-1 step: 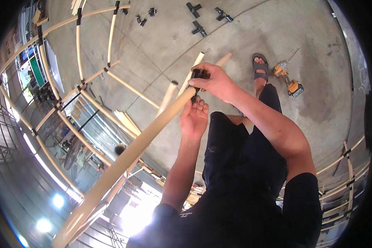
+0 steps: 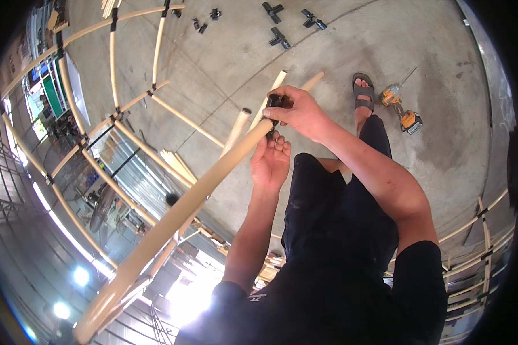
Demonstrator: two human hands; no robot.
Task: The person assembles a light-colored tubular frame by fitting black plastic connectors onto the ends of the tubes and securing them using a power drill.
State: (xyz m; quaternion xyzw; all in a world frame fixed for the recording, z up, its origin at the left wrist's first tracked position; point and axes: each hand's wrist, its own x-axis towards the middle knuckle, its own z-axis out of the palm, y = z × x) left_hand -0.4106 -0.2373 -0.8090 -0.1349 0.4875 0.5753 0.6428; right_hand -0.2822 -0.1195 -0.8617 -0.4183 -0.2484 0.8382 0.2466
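A long beige pipe (image 2: 190, 210) runs diagonally from the lower left up to my hands. At its upper end is a black pipe joint (image 2: 275, 102). My right hand (image 2: 301, 114) grips this joint from the right, thumb on the near side and fingers wrapped over it. Just below, my left hand (image 2: 271, 165) is palm up, its fingers curled and pinched at the joint's lower part. Whether a small bolt or nut sits in those fingertips is hidden. Behind the joint, more beige pipes (image 2: 236, 131) stick up.
A frame of beige pipes (image 2: 114, 69) with black joints spreads across the left. Several black joints (image 2: 279, 38) lie on the concrete floor ahead. A yellow and black cordless drill (image 2: 402, 109) lies right of my sandalled foot (image 2: 362, 92). Another pipe rack (image 2: 486, 253) stands at far right.
Both hands keep their hold at the joint. The surroundings sit very slightly shifted in the view; nothing else visibly differs.
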